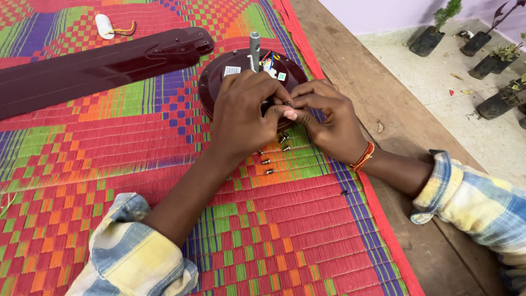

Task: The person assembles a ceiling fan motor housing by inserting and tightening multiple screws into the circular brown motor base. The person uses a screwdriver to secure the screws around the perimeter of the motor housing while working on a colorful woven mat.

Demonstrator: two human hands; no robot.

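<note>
Both the left hand (241, 112) and right hand (329, 118) pinch a small part over the fan motor (219, 74), shaft upright.

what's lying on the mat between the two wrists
Several small loose screws lie on the woven mat there, just below the joined hands, seen in the head view.

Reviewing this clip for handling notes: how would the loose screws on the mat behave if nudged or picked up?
The screws look small, metal and rigid, so probably fiddly to pinch. They lie on their sides on the woven mat, whose ribbed weave likely stops them rolling far. Lying close to the left hand and right hand, they could scatter if brushed.
</note>
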